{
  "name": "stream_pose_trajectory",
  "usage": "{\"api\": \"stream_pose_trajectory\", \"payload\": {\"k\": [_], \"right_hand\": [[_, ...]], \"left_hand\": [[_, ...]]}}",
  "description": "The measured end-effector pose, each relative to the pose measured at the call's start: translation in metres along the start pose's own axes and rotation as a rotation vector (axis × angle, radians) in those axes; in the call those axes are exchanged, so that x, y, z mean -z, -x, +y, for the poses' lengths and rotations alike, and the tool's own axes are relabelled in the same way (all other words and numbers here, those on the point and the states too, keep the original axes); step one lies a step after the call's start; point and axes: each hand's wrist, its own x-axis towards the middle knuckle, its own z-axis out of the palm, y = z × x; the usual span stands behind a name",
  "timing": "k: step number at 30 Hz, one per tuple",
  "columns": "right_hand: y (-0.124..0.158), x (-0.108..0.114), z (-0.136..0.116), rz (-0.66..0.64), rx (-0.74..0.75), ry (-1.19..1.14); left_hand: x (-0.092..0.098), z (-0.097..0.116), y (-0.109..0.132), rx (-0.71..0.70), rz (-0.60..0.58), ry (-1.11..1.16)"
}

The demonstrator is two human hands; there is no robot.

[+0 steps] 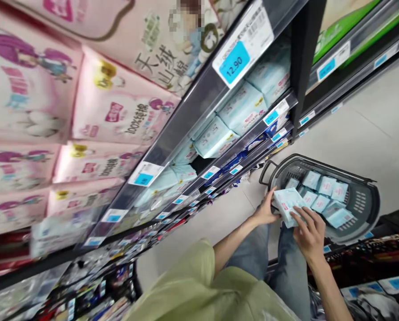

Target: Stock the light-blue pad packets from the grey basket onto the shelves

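A stack of pale blue packets [288, 204] is held between both hands, low and right of centre. My left hand [265, 210] grips its near left edge, fingers curled around it. My right hand [309, 235] clasps the stack from the right, fingers bent over the top packet. The stack hovers at the near rim of a dark grey shopping basket [363, 203] on the floor, which holds several more of the same packets [326, 198].
Store shelves run along the left: large pink packs [116, 104] above, pale blue packs [242, 109] on the shelf below, with a blue 12.90 price tag [234, 62]. Green boxes [343, 26] sit at top right. Light floor [369, 129] lies beyond the basket.
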Motion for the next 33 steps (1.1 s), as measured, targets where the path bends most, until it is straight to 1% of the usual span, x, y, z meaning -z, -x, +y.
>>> {"api": "stream_pose_trajectory", "payload": {"k": [2,3,4,5,7,8,9,12,15,16,17,18,20,22,24,25,27,31,33], "right_hand": [[-0.007,-0.002,-0.003,-0.027,-0.032,-0.059],[-0.009,-0.004,-0.005,-0.053,-0.048,-0.108],[-0.009,-0.005,-0.008,-0.084,-0.064,-0.161],[-0.009,-0.005,-0.012,-0.120,-0.084,-0.212],[-0.005,-0.004,-0.022,-0.190,-0.139,-0.290],[-0.002,-0.003,-0.029,-0.211,-0.165,-0.321],[0.000,-0.001,-0.037,-0.226,-0.183,-0.355],[0.004,0.002,-0.064,-0.246,-0.171,-0.482],[0.004,-0.003,-0.086,-0.251,-0.161,-0.557],[0.004,-0.007,-0.090,-0.244,-0.164,-0.565],[0.005,-0.010,-0.093,-0.234,-0.172,-0.568],[0.006,-0.014,-0.095,-0.221,-0.183,-0.570],[0.011,-0.021,-0.095,-0.195,-0.220,-0.569],[0.020,-0.026,-0.092,-0.173,-0.262,-0.566],[0.029,-0.027,-0.087,-0.153,-0.298,-0.560],[0.034,-0.028,-0.084,-0.145,-0.314,-0.557],[0.044,-0.028,-0.076,-0.138,-0.341,-0.549],[0.058,-0.027,-0.062,-0.137,-0.361,-0.516],[0.061,-0.027,-0.058,-0.134,-0.362,-0.505]], "left_hand": [[0.009,0.013,0.010,-0.186,-0.003,-0.299],[0.013,0.021,0.015,-0.256,-0.040,-0.413],[0.016,0.029,0.020,-0.299,-0.100,-0.491],[0.019,0.037,0.025,-0.313,-0.173,-0.539],[0.025,0.051,0.036,-0.287,-0.305,-0.580],[0.029,0.057,0.042,-0.262,-0.341,-0.583],[0.033,0.064,0.048,-0.235,-0.354,-0.590],[0.052,0.088,0.072,-0.181,-0.331,-0.689],[0.079,0.126,0.100,-0.208,-0.282,-0.848],[0.088,0.141,0.108,-0.231,-0.235,-0.904],[0.098,0.158,0.115,-0.252,-0.156,-0.965],[0.107,0.174,0.122,-0.272,-0.046,-1.027],[0.125,0.204,0.130,-0.310,0.212,-1.151],[0.140,0.227,0.133,-0.328,0.456,-1.258],[0.152,0.240,0.131,-0.316,0.639,-1.342],[0.156,0.243,0.128,-0.300,0.700,-1.372],[0.162,0.244,0.121,-0.267,0.762,-1.409],[0.169,0.235,0.102,-0.220,0.804,-1.461],[0.172,0.234,0.093,-0.164,0.823,-1.521]]}}
